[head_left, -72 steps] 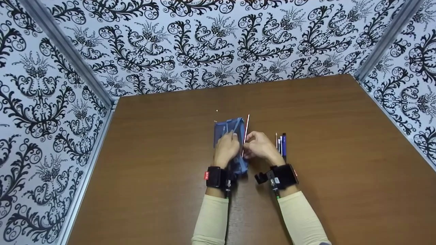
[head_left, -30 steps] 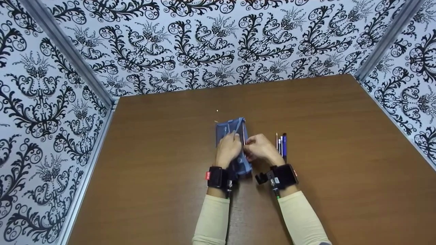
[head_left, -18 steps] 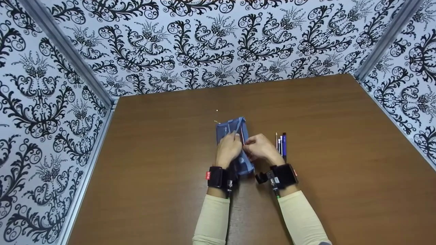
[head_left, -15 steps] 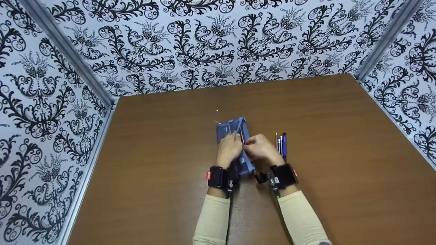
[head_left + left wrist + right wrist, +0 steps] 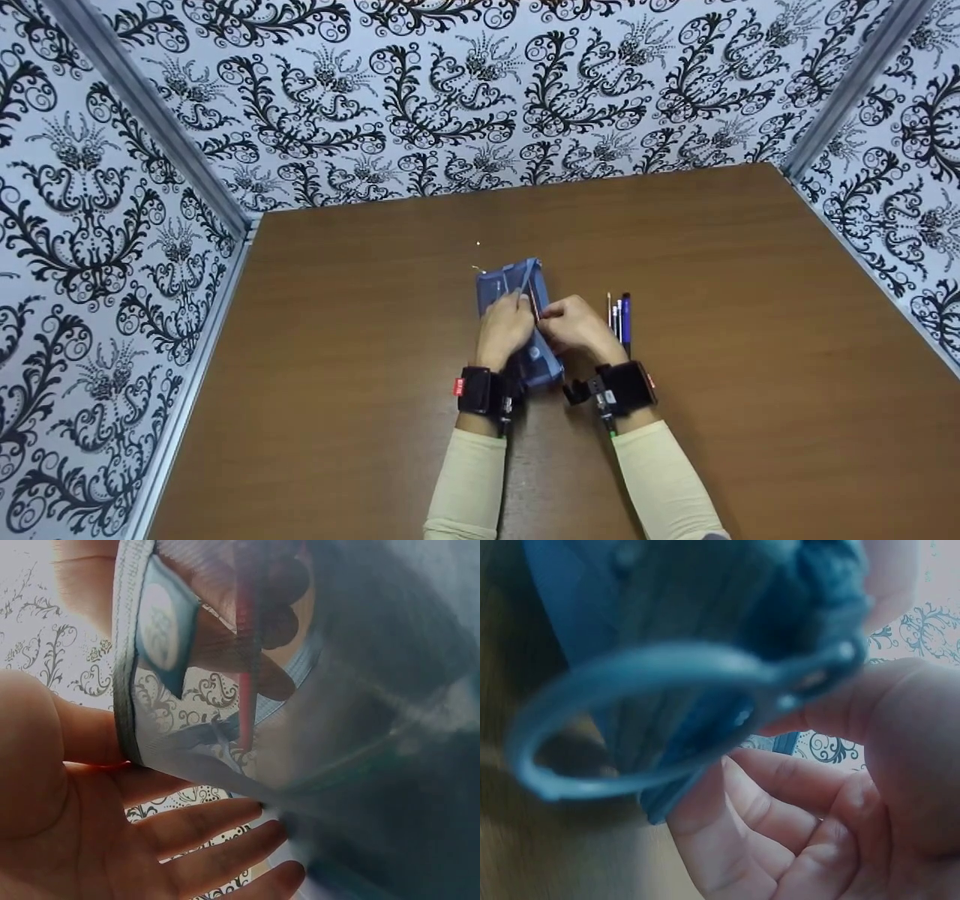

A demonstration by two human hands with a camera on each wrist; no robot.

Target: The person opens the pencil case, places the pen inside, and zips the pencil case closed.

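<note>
A blue see-through mesh pencil case [image 5: 541, 366] lies mid-table in the head view, its zipped mouth open. My left hand [image 5: 505, 326] pinches the mouth's edge between thumb and index finger; the other fingers extend under the mesh, near a small fabric tag [image 5: 169, 626]. A slim red pencil [image 5: 246, 637] shows through the mesh, inside the case. My right hand [image 5: 576, 326] grips the right edge of the case with bent fingers, partly hidden by it. A large ring zipper pull [image 5: 656, 664] hangs in front of that hand in the right wrist view.
Right of my right hand lie a wooden pencil [image 5: 609, 304], white-ended slim pens or pencils [image 5: 619, 311] and a blue marker [image 5: 627, 319], side by side. Patterned walls [image 5: 480, 97] border the brown table [image 5: 337, 360] at the back and sides.
The red-and-white pencil, earlier sticking out beyond the case in my right hand, has gone down into it. The case's near end has swung right. Both hands have barely moved.
</note>
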